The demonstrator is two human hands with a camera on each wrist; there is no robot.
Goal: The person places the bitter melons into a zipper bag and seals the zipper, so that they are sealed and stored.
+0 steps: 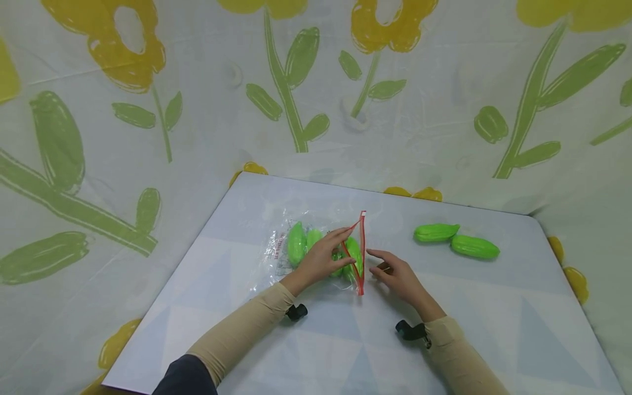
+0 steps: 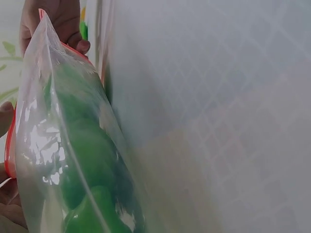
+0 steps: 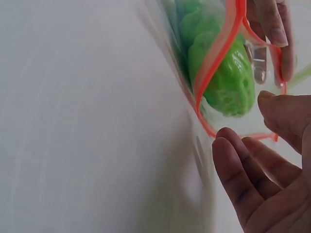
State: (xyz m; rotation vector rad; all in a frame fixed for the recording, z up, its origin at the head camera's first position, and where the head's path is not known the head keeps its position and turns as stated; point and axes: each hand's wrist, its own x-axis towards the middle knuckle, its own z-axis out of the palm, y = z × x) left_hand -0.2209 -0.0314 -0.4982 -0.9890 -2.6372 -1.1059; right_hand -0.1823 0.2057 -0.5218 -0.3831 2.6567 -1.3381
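Note:
A clear plastic zip bag [image 1: 276, 258] with a red-edged mouth lies on the table in the head view, holding several glossy green gourd-shaped pieces [image 1: 296, 244]. My left hand [image 1: 323, 257] reaches over the bag and holds one lip of its red rim [image 3: 217, 58], drawing it away from the other lip so the mouth gapes. Just right of that mouth is my right hand [image 1: 400, 277], thumb and fingers apart with nothing between them. In the right wrist view its fingertips [image 3: 226, 145] are close to the rim; whether they touch it I cannot tell.
Two more green gourd-shaped pieces [image 1: 435, 232] lie end to end at the right rear of the pale table [image 1: 494, 307]. Behind the table hangs a white cloth [image 1: 197, 137] printed with yellow flowers. A small black camera [image 1: 411, 331] is strapped at each wrist.

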